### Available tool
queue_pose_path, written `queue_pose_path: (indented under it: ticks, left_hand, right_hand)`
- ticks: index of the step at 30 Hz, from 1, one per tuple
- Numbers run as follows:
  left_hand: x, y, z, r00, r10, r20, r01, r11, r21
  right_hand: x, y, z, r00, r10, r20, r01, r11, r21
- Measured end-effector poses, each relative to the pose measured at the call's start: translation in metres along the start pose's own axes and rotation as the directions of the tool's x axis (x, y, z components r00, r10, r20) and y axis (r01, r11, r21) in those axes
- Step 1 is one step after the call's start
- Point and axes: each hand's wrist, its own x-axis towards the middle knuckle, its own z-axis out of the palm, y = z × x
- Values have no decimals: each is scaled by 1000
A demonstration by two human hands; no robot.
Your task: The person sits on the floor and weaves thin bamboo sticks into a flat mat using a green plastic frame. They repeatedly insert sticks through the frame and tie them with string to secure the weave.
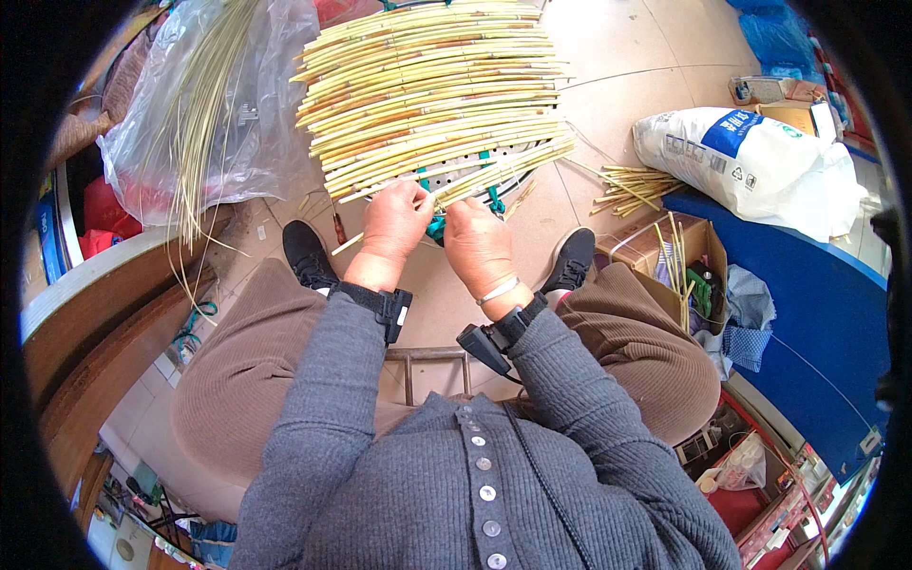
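A mat of yellow-green plant stalks [434, 92], lying side by side, rests on a round perforated surface [456, 169] with green ties [493, 199]. My left hand [400, 217] pinches at the near edge of the mat, close to the ends of several stalks; one stalk [347, 244] sticks out past its wrist side. Just right of it, my right hand [476, 239] has its fingers closed at the near end of a slanting group of stalks [509, 169]. The fingertips of both hands nearly meet, and exactly what lies between them is partly hidden.
Long thin strips [196, 128] lie on clear plastic sheeting [278, 92] at the left. More cut stalks [634, 187] lie beside a white printed bag [741, 160] at the right. A cardboard box [702, 256] holds stalks and small items. A red-handled tool [339, 228] is near my left shoe.
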Motion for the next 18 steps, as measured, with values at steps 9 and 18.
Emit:
queue_pose_path:
  ticks: [9,18]
  left_hand:
    - [-3,0,0,1000,-16,-3,16,996,-83]
    - [-4,10,-2,998,20,59,-13,991,-130]
  right_hand:
    - [3,1,7,999,45,-25,-42,994,97]
    - [17,8,-1,953,259,156,-292,921,256]
